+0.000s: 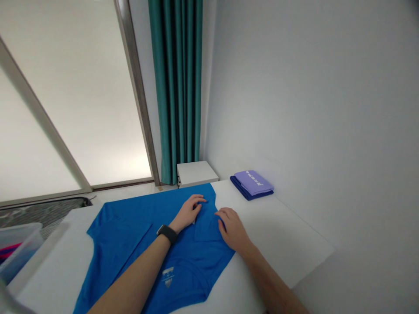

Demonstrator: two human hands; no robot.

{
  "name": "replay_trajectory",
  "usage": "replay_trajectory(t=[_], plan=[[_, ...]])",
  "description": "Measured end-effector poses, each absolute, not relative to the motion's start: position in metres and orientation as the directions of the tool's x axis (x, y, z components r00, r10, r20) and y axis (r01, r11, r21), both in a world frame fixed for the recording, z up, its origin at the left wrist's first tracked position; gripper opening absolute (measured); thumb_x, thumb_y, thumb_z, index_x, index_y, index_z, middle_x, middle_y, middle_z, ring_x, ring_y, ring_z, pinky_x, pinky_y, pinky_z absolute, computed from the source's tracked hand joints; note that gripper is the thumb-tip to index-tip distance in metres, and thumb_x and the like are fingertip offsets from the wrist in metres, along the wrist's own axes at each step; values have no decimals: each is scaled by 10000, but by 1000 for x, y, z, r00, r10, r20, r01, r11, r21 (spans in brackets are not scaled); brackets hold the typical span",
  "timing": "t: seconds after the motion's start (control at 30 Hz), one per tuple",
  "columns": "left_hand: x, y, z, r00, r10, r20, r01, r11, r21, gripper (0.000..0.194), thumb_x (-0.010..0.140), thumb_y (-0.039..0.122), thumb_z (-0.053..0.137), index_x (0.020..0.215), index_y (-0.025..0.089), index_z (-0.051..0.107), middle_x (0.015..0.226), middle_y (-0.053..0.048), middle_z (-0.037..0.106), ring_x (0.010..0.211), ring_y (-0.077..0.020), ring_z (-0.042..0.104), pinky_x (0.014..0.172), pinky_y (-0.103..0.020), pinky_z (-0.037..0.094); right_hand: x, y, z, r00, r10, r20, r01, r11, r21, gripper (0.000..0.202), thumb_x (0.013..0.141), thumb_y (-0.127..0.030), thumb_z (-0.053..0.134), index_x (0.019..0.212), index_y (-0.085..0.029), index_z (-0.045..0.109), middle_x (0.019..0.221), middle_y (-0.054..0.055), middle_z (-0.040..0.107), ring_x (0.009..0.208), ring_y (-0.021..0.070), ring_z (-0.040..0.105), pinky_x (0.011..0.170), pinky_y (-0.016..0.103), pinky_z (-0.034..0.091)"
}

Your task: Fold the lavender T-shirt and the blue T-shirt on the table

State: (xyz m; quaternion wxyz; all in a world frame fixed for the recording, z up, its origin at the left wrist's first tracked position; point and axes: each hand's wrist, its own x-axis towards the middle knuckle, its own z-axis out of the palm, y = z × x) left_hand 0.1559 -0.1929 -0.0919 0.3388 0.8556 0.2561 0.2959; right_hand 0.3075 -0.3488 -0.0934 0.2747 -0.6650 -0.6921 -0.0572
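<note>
- On the white table, spread out nearly flat with its neckline toward the near edge: the blue shirt, under both hands.
- Left hand low over the far part of the shirt, fingers loosely bent and thumb apart from them; cannot tell whether any cloth is pressed under the fingertips.
- Around the left wrist, a dark watch.
- Right hand at the shirt's right edge, beside a sleeve lying over the body; fingers curved and close together, thumb parted from them, with blue cloth visible in the gap; cannot tell whether any fabric is gripped.
- Inside the neckline, a pale printed label, too small to read.
- Beyond the right hand, near the wall, a light purple folded cloth with white lettering, on top of a dark blue folded cloth.
- Past the table's far edge, a white cabinet in front of a green curtain.
- At lower left, a translucent bin with red and blue items inside.
</note>
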Motion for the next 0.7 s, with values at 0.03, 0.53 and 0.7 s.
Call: replay_trajectory(t=[0.03, 0.53, 0.7], plan=[[156, -193, -91, 692, 646, 322, 235, -623, 746, 303, 890, 198, 427, 1057, 204, 680, 1224, -56, 627, 1064, -189, 601, 997, -345, 461, 301, -351, -89, -5, 889, 458, 957, 137, -255, 250, 914, -127, 442, 1093, -189, 605, 1055, 92, 611, 1034, 230, 532, 942, 383, 407], [157, -195, -91, 662, 714, 228, 263, -506, 821, 304, 908, 319, 440, 1038, 191, 684, 1008, -44, 731, 970, -209, 657, 883, -330, 513, 246, -342, -83, -212, 919, 332, 977, 199, 72, 92, 908, -280, 597, 862, -201, 612, 903, 52, 637, 914, 218, 551, 769, 346, 401], [158, -193, -97, 639, 704, 311, 288, -593, 752, 245, 894, 259, 469, 991, 202, 687, 1048, -52, 713, 1017, -210, 626, 967, -358, 458, 246, -342, -86, -195, 884, 424, 981, 180, 76, 101, 921, -224, 561, 824, -208, 583, 834, 25, 634, 840, 192, 552, 734, 322, 372]])
